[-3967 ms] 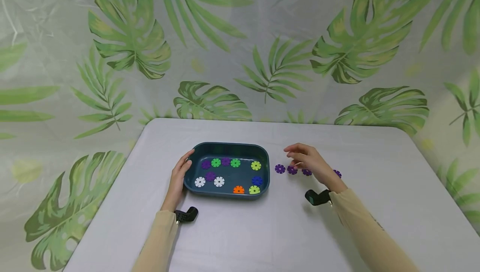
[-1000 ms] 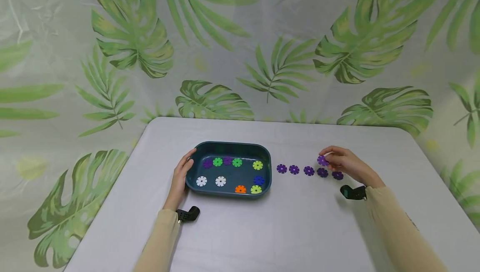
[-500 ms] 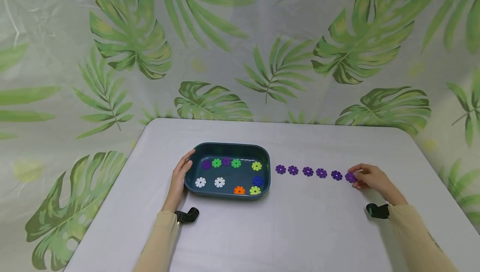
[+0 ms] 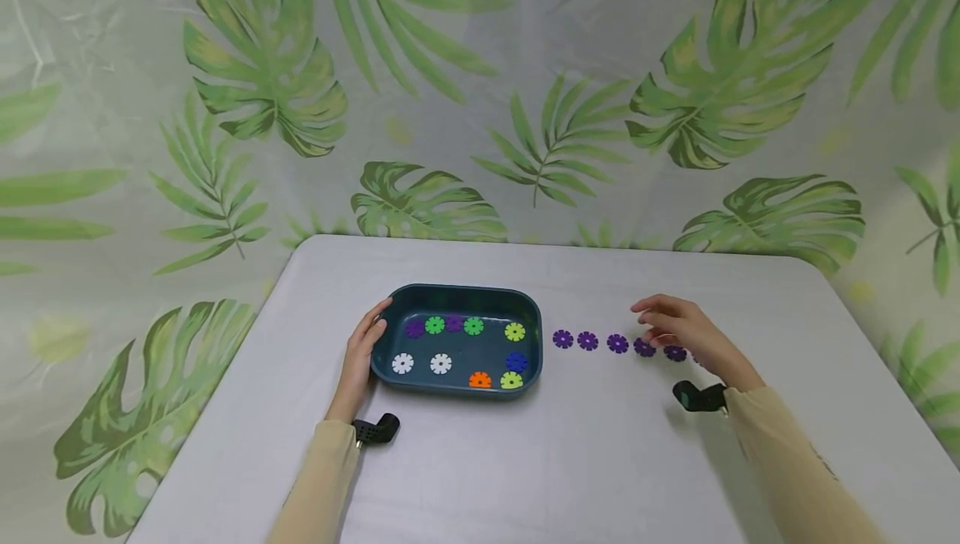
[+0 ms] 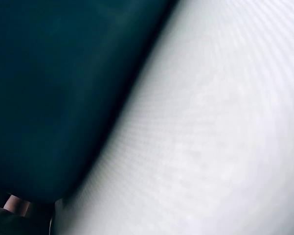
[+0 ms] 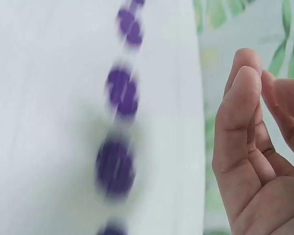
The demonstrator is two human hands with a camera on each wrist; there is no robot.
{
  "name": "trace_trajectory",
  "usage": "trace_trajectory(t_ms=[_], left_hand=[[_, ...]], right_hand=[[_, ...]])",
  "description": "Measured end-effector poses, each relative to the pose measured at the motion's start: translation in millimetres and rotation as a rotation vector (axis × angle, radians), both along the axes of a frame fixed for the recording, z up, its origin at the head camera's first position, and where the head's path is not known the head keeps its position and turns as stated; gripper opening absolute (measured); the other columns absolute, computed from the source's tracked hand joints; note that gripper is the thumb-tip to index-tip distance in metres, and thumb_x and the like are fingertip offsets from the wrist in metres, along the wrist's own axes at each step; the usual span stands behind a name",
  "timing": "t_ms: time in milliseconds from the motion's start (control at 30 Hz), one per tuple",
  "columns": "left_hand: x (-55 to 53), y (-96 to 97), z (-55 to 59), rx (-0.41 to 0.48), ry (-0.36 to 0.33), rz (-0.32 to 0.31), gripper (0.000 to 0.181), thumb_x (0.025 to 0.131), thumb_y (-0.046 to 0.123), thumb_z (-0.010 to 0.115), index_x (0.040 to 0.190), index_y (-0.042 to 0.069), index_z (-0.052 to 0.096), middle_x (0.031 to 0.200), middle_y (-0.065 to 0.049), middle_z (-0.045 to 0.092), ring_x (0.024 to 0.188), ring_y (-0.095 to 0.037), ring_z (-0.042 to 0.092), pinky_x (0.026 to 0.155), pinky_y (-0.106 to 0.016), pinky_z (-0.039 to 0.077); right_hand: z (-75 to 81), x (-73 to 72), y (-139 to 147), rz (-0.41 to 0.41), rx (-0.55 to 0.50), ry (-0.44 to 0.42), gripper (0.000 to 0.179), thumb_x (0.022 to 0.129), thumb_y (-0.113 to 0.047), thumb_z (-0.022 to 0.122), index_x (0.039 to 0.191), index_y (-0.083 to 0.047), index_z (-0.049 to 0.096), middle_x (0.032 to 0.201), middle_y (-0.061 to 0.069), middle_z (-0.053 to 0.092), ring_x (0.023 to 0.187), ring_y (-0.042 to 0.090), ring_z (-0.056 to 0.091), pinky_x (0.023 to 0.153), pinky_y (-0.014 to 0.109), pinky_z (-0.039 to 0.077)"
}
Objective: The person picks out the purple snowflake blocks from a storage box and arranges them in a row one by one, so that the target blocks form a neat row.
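Below the fingers of the right hand (image 4: 678,329), on the white table (image 4: 585,452), I observe a row of purple snowflake discs (image 4: 612,346); these fingers are loosely bent, thumb apart, holding nothing. Against the extended fingers of the left hand (image 4: 357,361), I locate the dark teal tray (image 4: 453,391), containing mixed-colour discs (image 4: 447,364).

right hand (image 4: 684,334) mostly hides the rightmost purple disc (image 4: 697,359); left wrist view crops the tray (image 5: 54,98)

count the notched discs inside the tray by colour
Purple notched discs: 2
Green notched discs: 2
Lime notched discs: 2
White notched discs: 2
Blue notched disc: 1
Orange notched disc: 1
Total visible in the tray: 10
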State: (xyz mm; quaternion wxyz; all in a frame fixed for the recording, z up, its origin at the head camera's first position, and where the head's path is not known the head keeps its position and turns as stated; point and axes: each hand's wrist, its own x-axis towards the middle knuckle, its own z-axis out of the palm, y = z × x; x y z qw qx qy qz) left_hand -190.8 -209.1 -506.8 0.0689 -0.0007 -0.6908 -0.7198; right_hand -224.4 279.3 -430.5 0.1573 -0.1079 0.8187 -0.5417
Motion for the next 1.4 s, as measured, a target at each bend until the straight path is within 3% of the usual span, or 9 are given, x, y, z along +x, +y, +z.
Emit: trace_trajectory(t_ms=[167, 367, 567, 700, 833, 1000, 1333, 1400], left_hand=[[0.6, 0.8, 0.9, -0.001, -0.003, -0.001, 0.04, 0.103, 0.024, 0.045, 0.141, 0.016, 0.048, 0.147, 0.004, 0.04, 0.137, -0.009, 0.027, 0.112, -0.034, 0.018], [-0.9, 0.8, -0.2, -0.005, 0.007, 0.005, 0.04, 0.102, 0.024, 0.046, 0.141, 0.015, 0.049, 0.147, 0.002, 0.04, 0.137, -0.011, 0.027, 0.112, -0.035, 0.018], [-1.0, 1.2, 0.0, -0.005, 0.009, 0.009, 0.039, 0.102, 0.025, 0.046, 0.14, 0.016, 0.049, 0.146, 0.003, 0.041, 0.137, -0.01, 0.028, 0.112, -0.034, 0.018], [-0.8, 1.6, 0.9, 0.008, 0.007, 0.01, 0.039, 0.102, 0.024, 0.046, 0.14, 0.016, 0.049, 0.146, 0.004, 0.042, 0.136, -0.008, 0.028, 0.112, -0.033, 0.019], [-0.7, 1.9, 1.6, 0.005, 0.014, 0.008, 0.039, 0.103, 0.024, 0.045, 0.141, 0.014, 0.049, 0.146, 0.002, 0.041, 0.137, -0.01, 0.028, 0.112, -0.034, 0.018], [-0.4, 2.3, 1.4, 0.0, 0.014, 0.004, 0.039, 0.103, 0.024, 0.045, 0.141, 0.015, 0.049, 0.146, 0.003, 0.041, 0.137, -0.01, 0.028, 0.112, -0.034, 0.018], [0.3, 1.7, 3.1, 0.012, 0.022, 0.002, 0.039, 0.103, 0.022, 0.044, 0.14, 0.013, 0.048, 0.146, 0.001, 0.041, 0.137, -0.01, 0.028, 0.112, -0.033, 0.018], [2.8, 2.4, 8.8, 0.018, 0.011, -0.006, 0.039, 0.103, 0.02, 0.044, 0.141, 0.011, 0.048, 0.147, -0.001, 0.04, 0.138, -0.012, 0.027, 0.112, -0.034, 0.017]], right_hand=[[12.3, -13.1, -64.1, 0.092, -0.088, -0.041, 0.035, 0.102, -0.017, 0.047, 0.125, 0.008, 0.049, 0.107, 0.018, 0.054, 0.086, 0.03, 0.06, 0.08, 0.038, 0.053], [18.8, -26.5, -139.0, 0.208, -0.158, -0.103, 0.033, 0.102, -0.015, 0.046, 0.126, 0.007, 0.051, 0.121, 0.03, 0.051, 0.086, 0.024, 0.061, 0.081, 0.034, 0.052], [16.2, -37.7, -198.6, 0.297, -0.142, -0.188, 0.033, 0.102, -0.01, 0.041, 0.129, 0.008, 0.049, 0.131, 0.029, 0.047, 0.099, 0.039, 0.059, 0.088, 0.045, 0.049], [7.4, -42.6, -227.7, 0.298, -0.091, -0.231, 0.033, 0.102, -0.007, 0.037, 0.13, 0.007, 0.048, 0.134, 0.026, 0.047, 0.103, 0.04, 0.058, 0.089, 0.046, 0.049], [-2.5, -44.7, -248.3, 0.274, -0.01, -0.258, 0.035, 0.099, -0.002, 0.037, 0.131, 0.004, 0.05, 0.134, 0.021, 0.047, 0.1, 0.034, 0.06, 0.084, 0.039, 0.051], [-8.5, -42.0, -262.5, 0.247, 0.056, -0.263, 0.039, 0.095, 0.003, 0.037, 0.132, 0.003, 0.049, 0.133, 0.019, 0.046, 0.097, 0.033, 0.06, 0.085, 0.04, 0.05], [-15.0, -40.3, -270.7, 0.302, 0.058, -0.313, 0.038, 0.095, 0.006, 0.037, 0.132, 0.006, 0.049, 0.132, 0.019, 0.048, 0.088, 0.028, 0.06, 0.085, 0.037, 0.051], [-14.9, -39.6, -270.9, 0.312, 0.065, -0.316, 0.039, 0.095, 0.006, 0.038, 0.132, 0.006, 0.049, 0.131, 0.019, 0.05, 0.088, 0.027, 0.061, 0.085, 0.037, 0.051]])
